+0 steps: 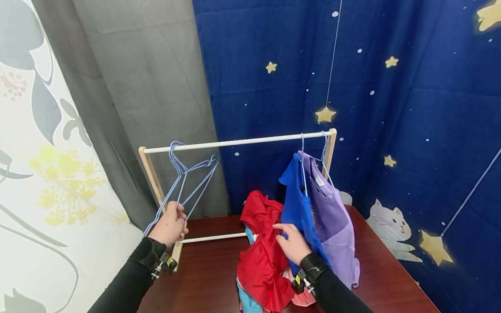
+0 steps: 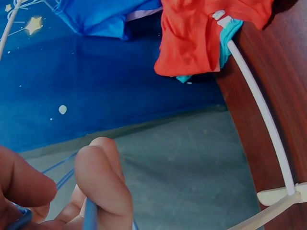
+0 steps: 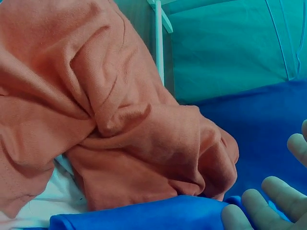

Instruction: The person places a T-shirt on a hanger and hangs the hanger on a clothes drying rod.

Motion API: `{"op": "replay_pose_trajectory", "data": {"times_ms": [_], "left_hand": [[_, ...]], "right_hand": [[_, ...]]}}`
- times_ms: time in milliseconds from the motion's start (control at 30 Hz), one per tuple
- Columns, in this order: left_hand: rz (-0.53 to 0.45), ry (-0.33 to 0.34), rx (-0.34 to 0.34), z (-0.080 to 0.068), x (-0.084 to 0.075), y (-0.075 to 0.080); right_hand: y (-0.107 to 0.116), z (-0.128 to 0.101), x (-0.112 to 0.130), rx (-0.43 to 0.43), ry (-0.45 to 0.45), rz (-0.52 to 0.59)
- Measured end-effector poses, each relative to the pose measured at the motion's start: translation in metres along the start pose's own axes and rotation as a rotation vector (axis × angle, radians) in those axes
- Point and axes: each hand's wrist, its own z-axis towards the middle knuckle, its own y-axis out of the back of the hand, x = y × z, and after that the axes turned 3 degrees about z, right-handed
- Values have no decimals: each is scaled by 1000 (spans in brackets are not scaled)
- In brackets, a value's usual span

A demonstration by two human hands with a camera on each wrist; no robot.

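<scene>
At the left end of the rack, my left hand (image 1: pixel 170 224) grips blue wire hangers (image 1: pixel 182 171) low on their sides, fingers curled round the wire. Their hooks overlap the top rail (image 1: pixel 235 143). My right hand (image 1: pixel 293 244) is beside a blue shirt (image 1: pixel 292 187) on a hanger, its fingers spread and holding nothing in the right wrist view. Just left of that hand, a crumpled red garment (image 1: pixel 263 256) lies over other clothes on the table. A purple garment (image 1: pixel 332 230) hangs to the right of the blue shirt.
Light blue cloth (image 1: pixel 248 300) and pink cloth (image 1: pixel 303 299) show from under the red garment. The rack's lower white bar (image 1: pixel 215 238) runs behind the pile, close over the brown table (image 1: pixel 207 269). Grey and starry blue curtains (image 1: pixel 266 100) hang behind.
</scene>
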Motion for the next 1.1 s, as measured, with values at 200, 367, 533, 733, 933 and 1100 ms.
{"op": "replay_pose_trajectory", "data": {"times_ms": [200, 367, 533, 733, 933, 1100], "left_hand": [[27, -23, -48, -2, 0, 4], [57, -36, -97, -12, 1, 4], [40, -29, -117, -24, 4, 1], [-18, -18, -95, -39, 8, -4], [-48, -14, -79, -49, 11, -13], [-66, 2, -57, -52, 13, -24]], "right_hand": [[-2, -1, -1, 2, -4, 2], [-4, -3, -2, 11, -20, 11], [-6, -4, -3, -9, -2, 1], [-10, -4, -6, -36, 27, -18], [-18, -2, -6, -46, 57, -42], [-26, -1, -3, -27, 79, -52]]}}
